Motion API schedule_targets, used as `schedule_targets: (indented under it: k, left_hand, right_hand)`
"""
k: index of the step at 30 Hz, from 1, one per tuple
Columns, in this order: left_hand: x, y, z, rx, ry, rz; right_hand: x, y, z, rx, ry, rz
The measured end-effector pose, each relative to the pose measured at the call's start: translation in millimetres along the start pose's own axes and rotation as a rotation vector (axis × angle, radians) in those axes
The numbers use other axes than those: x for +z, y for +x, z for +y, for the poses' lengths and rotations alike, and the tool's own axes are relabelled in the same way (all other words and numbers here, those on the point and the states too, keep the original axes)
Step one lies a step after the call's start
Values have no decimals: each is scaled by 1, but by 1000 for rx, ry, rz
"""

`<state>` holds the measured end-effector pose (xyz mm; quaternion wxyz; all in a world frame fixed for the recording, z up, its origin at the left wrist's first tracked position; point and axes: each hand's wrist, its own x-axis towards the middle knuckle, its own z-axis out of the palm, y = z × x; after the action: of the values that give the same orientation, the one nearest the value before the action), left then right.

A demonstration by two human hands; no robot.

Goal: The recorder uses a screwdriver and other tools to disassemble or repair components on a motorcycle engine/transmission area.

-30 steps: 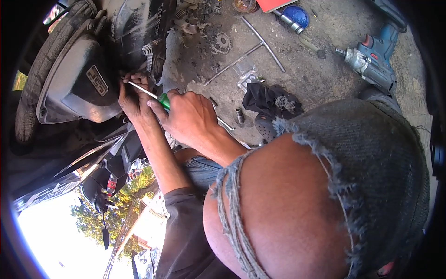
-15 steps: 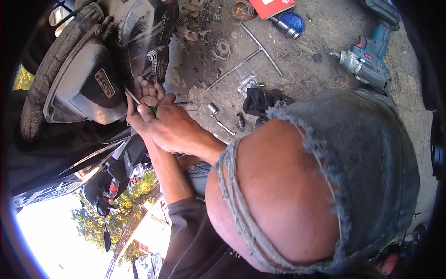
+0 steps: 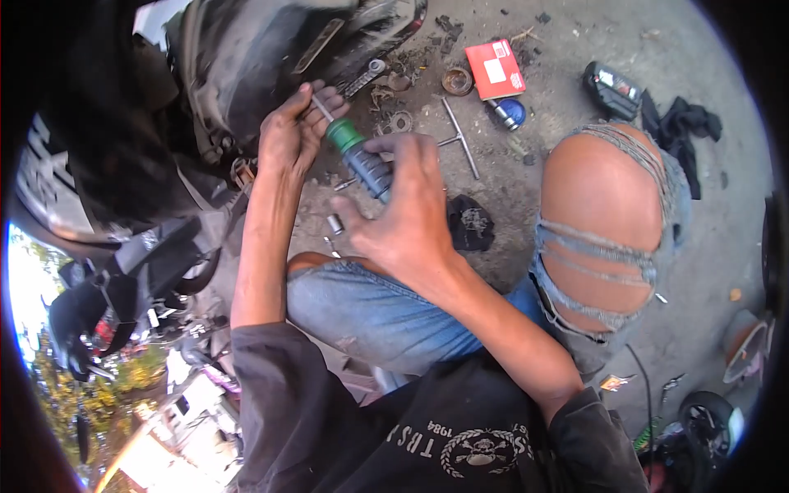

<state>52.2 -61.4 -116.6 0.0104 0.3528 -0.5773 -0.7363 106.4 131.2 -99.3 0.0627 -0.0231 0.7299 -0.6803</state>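
Observation:
My right hand point(image 3: 407, 205) curls its fingers over the grey-blue end of a screwdriver point(image 3: 346, 141) with a green collar; its thumb sticks out to the side. The thin metal shaft points up and left to my left hand point(image 3: 288, 140). That hand is palm up, its fingers loosely stretched out behind the shaft and its thumb close to the shaft's tip. Both hands are beside the dusty lower body of a motorcycle point(image 3: 246, 66). A spring-like metal part point(image 3: 363, 80) sits just beyond my left fingertips.
On the stained ground lie a T-handle wrench point(image 3: 460, 140), a socket point(image 3: 334, 224), a red box point(image 3: 496, 70), a round blue lid point(image 3: 513, 109), a brown cup point(image 3: 457, 80) and a dark cloth point(image 3: 471, 226). A black power-tool part point(image 3: 612, 90) stands past my bent knee point(image 3: 604, 189) in torn jeans.
My view has swung, so my torso and legs show more. My right hand has drawn back from my left and now sits on the screwdriver's handle, which shows much more.

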Motion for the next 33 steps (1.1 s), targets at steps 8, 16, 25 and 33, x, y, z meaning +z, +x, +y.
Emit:
schedule_targets:
  k: [8,16,25,33]
  left_hand:
    - [-10,-11,0,-58,-137,-295]
    - [-14,-14,-2,-37,13,-171]
    - [-11,-11,-8,-40,-48,-248]
    - [-14,-5,-10,-33,65,-252]
  right_hand:
    - [19,-23,11,442,353,33]
    - [25,-25,26,675,692,-106]
    - [34,-47,42,277,-75,-18]
    - [26,-33,36,847,1037,-331]
